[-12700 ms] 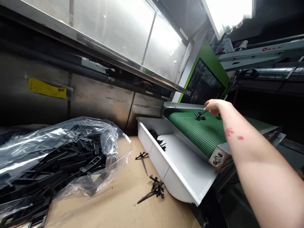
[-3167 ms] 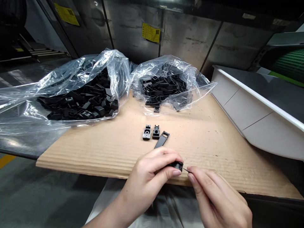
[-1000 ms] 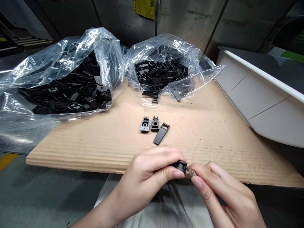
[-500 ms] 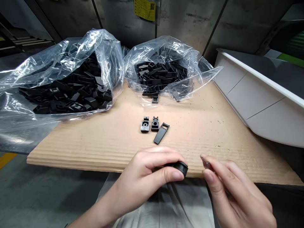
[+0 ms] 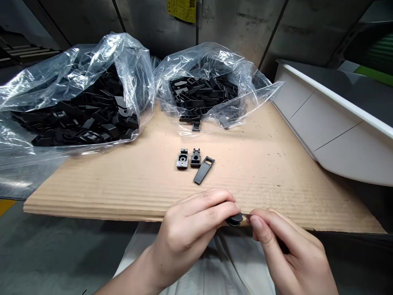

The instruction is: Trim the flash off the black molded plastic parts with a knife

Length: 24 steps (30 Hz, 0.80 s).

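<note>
The left hand (image 5: pixel 188 229) curls around a small black plastic part (image 5: pixel 235 220) at the front edge of the cardboard (image 5: pixel 107 188), while the right hand (image 5: pixel 285 250) pinches a thin metal pin (image 5: pixel 246 214) touching it. Three black pieces (image 5: pixel 195 159) lie ahead.

Two clear bags (image 5: pixel 129 53) of black plastic parts (image 5: pixel 196 94), cardboard sheet (image 5: pixel 260 184), white bin (image 5: pixel 346 147)

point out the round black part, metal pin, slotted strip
round black part (image 5: pixel 235 220), head view: its end past the left hand (image 5: pixel 189 231)
metal pin (image 5: pixel 247 214), head view: its bare shaft by the right hand (image 5: pixel 284 246)
slotted strip (image 5: pixel 202 173), head view: its flat middle
</note>
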### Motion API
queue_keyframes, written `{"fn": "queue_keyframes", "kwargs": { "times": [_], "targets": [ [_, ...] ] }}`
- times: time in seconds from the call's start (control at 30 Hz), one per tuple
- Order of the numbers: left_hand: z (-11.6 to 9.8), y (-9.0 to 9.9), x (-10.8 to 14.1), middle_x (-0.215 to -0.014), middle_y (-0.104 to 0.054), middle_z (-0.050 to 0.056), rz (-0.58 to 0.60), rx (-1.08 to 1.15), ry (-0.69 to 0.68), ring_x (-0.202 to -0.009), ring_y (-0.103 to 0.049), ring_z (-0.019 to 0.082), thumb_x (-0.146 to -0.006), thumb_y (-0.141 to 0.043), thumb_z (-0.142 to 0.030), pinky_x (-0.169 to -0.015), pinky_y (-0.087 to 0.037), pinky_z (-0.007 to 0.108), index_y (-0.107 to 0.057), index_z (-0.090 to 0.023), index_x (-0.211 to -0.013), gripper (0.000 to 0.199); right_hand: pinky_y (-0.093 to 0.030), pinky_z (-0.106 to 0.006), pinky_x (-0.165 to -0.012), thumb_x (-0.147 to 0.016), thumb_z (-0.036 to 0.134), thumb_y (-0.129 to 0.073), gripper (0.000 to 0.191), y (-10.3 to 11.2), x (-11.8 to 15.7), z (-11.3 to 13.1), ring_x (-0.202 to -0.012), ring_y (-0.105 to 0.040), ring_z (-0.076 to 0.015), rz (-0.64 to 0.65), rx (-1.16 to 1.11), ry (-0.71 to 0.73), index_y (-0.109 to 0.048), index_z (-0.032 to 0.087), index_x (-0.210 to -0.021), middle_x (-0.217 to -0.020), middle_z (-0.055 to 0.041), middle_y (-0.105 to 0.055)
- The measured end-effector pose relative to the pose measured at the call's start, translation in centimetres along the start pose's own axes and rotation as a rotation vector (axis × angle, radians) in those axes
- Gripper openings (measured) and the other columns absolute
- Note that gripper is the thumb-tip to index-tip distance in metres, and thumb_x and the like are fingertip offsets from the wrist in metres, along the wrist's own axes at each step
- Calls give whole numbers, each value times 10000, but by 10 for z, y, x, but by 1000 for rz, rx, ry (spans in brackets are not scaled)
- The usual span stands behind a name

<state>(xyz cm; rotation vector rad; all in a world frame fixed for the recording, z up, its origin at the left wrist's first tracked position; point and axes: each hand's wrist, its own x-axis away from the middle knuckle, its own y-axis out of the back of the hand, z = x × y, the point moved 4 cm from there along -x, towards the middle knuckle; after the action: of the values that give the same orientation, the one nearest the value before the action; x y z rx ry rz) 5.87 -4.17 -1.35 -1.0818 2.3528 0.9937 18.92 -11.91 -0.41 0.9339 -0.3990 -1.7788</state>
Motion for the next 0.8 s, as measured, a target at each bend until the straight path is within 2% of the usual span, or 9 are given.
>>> {"fn": "queue_keyframes", "kwargs": {
  "times": [0.17, 0.43, 0.6, 0.7, 0.8],
  "targets": [
    [-2, 1, 0, -1036, -600, 87, 3, -26, -45, -978, -558, 137, -817, -458, 24, -869, -426, 176, -602, -95, -998, 259, -397, -136, -494, -834, 137, -453, 141, -3, -3, -3, -505, -519, -51, 84, -36, -52, -517, 199, -725, -588, 48, -524],
    [-2, 0, -3, -1001, -602, 60, 52, -30, -29, -918, -572, 116, -847, -434, -13, -820, -428, 155, -583, -140, -1007, 253, -429, -141, -546, -858, 220, -412, 218, 1, -9, -9, -574, -562, -80, 350, -106, -154, -517, 198, -667, -599, 37, -550],
    [-3, 2, -4, -992, -609, 62, 83, -19, -22, -893, -586, 115, -855, -436, -39, -805, -421, 136, -594, -130, -983, 222, -422, -145, -457, -866, 326, -386, 316, 3, -16, -9, -519, -558, -90, 499, -118, -217, -570, 197, -644, -568, 26, -592],
    [-1, 2, -3, -1023, -594, 60, 82, -13, -24, -938, -570, 111, -848, -438, -29, -841, -396, 117, -591, -123, -995, 232, -435, -136, -448, -842, 369, -426, 314, 4, -17, -3, -571, -608, -104, 576, -152, -179, -608, 213, -639, -637, 25, -653],
    [1, 2, -3, -1058, -579, 59, 81, -12, 1, -975, -555, 106, -837, -439, -2, -871, -378, 109, -589, -120, -999, 250, -437, -118, -443, -850, 338, -429, 296, 9, -14, 0, -523, -596, -87, 572, -161, -133, -621, 218, -659, -575, 36, -629]
  ]
}}
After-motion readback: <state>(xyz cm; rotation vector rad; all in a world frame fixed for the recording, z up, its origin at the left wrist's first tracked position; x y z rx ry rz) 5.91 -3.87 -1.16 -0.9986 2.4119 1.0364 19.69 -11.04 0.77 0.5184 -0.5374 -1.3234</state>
